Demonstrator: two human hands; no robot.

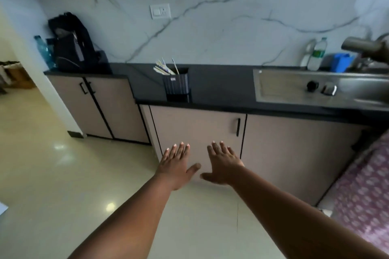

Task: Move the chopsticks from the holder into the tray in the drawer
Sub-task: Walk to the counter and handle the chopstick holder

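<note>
Left hand (175,165) and right hand (223,164) are both stretched out flat, fingers spread, grasping nothing. Pale chopsticks (165,67) fan out leaning left from a dark ribbed holder (176,84) on the black bench (221,86).

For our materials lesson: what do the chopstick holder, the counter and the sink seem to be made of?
Holder: probably dark plastic, judging by its ribbed, matt sides.
Counter: likely polished black stone, since it mirrors the holder's base.
Sink: looks like brushed stainless steel, grey with a soft metallic sheen.
</note>
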